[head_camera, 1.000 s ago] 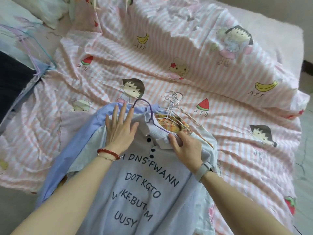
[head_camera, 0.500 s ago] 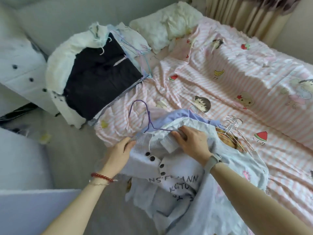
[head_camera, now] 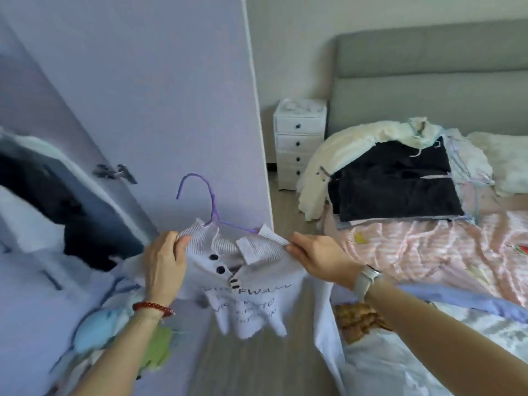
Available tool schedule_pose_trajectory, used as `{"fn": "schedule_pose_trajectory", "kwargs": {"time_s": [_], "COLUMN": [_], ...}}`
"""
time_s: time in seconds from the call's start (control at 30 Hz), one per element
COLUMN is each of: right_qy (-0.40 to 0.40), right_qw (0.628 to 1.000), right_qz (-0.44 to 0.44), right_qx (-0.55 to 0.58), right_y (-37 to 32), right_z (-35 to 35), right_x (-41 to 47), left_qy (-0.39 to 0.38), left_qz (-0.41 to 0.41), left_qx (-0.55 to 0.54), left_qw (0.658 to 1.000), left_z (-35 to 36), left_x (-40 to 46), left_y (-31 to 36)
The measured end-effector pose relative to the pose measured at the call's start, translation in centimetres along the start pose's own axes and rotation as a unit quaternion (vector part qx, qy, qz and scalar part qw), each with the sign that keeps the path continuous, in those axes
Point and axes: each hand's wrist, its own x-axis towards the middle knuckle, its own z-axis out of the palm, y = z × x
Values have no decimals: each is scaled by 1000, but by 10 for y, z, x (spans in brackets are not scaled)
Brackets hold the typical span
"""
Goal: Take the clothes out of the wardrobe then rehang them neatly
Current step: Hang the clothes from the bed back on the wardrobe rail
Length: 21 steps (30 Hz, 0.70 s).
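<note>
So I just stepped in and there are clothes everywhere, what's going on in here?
A person is holding up a pale knit top on a purple hanger. The left hand grips one shoulder, the right hand pinches the other by the collar. It hangs in the air beside the wardrobe door, not yet on a rail. More clothes lie piled on the bed, including a black garment.

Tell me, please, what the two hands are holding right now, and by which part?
Both hold the white printed top on its purple hanger: the left hand grips one shoulder, the right hand the other.
</note>
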Motion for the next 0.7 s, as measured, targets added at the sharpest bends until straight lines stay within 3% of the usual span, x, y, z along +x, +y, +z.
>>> {"fn": "schedule_pose_trajectory", "kwargs": {"time_s": [0.33,0.5,0.7], "right_qy": [2,29,-9], "right_qw": [969,976,981], "right_qz": [-248,-211,-172], "right_qx": [21,50,90], "right_y": [-171,-242,-313], "right_z": [59,98,135], "right_x": [166,244,326], "left_qy": [201,240,301], "left_qz": [-137,-162,-38], "left_qx": [163,266,448], "left_qw": [956,919,841], "left_z": [-170,-233,-284], "left_x": [-3,23,71], "left_y": [-128,-139,-135]}}
